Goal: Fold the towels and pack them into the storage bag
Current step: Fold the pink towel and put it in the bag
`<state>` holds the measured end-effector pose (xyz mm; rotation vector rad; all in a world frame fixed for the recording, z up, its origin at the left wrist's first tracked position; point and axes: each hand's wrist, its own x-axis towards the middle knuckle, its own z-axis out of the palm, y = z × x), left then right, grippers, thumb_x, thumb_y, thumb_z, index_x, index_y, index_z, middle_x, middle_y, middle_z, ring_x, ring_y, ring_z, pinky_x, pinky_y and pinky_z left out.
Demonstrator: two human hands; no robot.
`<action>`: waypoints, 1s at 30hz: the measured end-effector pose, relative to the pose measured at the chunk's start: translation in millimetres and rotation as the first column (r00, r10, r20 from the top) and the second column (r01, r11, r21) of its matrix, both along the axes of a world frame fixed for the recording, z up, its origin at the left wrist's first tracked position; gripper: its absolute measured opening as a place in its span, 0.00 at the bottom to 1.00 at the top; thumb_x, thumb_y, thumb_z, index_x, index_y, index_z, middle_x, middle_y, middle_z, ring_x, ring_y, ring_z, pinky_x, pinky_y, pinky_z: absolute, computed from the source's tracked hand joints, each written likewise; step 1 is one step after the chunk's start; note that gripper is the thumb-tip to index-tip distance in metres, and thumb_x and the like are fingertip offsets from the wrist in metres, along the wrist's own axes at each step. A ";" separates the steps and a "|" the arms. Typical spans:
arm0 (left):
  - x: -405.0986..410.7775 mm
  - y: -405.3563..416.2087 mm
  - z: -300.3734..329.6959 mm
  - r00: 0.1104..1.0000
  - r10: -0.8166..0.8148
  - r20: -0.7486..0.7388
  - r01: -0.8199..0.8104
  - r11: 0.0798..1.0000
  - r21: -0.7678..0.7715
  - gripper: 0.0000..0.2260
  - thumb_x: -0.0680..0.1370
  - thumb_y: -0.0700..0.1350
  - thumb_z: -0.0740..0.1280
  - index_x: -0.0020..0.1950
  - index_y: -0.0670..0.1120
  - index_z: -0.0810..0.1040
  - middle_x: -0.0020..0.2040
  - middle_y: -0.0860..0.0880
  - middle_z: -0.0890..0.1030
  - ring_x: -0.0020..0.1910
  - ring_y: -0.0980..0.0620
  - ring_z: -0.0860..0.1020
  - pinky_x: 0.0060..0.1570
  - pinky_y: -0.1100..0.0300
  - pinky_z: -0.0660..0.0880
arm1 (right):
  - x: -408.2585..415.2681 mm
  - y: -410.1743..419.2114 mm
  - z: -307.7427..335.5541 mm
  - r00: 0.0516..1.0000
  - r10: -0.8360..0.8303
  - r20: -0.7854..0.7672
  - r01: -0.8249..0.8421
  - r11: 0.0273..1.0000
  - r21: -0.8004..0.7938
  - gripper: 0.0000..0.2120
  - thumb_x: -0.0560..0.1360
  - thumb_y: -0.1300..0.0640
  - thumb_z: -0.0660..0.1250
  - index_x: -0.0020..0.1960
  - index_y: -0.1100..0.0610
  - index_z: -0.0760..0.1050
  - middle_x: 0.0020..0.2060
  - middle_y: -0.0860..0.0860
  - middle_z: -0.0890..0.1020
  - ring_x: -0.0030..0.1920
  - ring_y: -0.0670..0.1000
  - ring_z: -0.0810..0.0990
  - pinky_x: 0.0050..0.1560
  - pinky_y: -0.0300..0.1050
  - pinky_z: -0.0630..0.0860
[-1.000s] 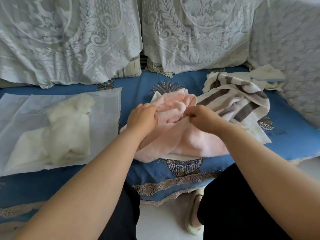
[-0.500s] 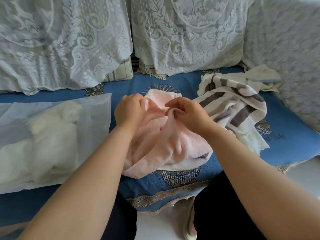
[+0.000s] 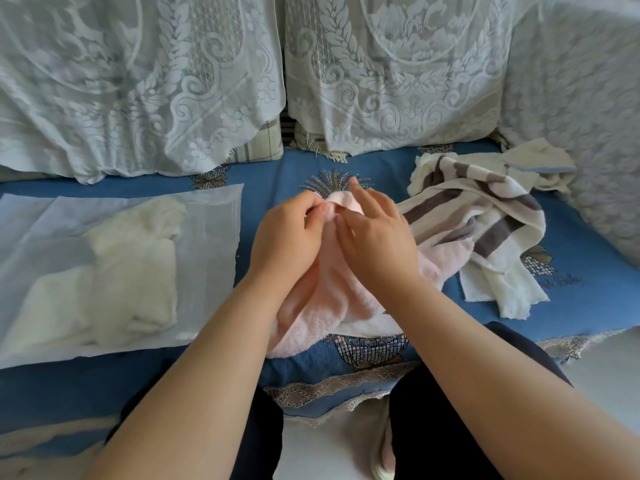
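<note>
A crumpled pink towel (image 3: 311, 317) lies on the blue sofa seat in front of me. My left hand (image 3: 287, 237) pinches its far top edge between thumb and fingers. My right hand (image 3: 377, 237) rests on the same edge with its fingers spread and extended; much of the towel is hidden under both hands. A striped white and grey-brown towel (image 3: 485, 216) lies bunched to the right, touching the pink one. On the left lies the translucent white storage bag (image 3: 207, 216), flat, with a cream towel (image 3: 131, 271) inside it.
The blue patterned seat cover (image 3: 588, 289) ends at a lace-trimmed front edge (image 3: 329, 389) near my knees. Lace-covered back cushions (image 3: 391, 74) stand behind. A lace-draped armrest (image 3: 581, 116) closes the right side. A small white cloth with a blue edge (image 3: 533, 157) lies at the far right.
Both hands moved farther from me along the pink towel to its top edge. The right hand's fingers have spread out from a pinch. The towel bunched up narrower under the hands.
</note>
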<state>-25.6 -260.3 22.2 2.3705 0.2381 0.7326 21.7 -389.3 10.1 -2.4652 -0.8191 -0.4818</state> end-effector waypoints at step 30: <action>17.6 -7.9 -6.1 0.998 -0.067 -0.017 0.045 0.817 -0.574 0.06 0.79 0.47 0.64 0.43 0.53 0.78 0.38 0.52 0.82 0.37 0.60 0.79 0.40 0.67 0.74 | -3.5 -34.6 10.5 0.881 0.413 -0.231 -0.327 0.884 0.333 0.13 0.76 0.57 0.63 0.60 0.50 0.75 0.41 0.34 0.77 0.41 0.34 0.75 0.42 0.30 0.70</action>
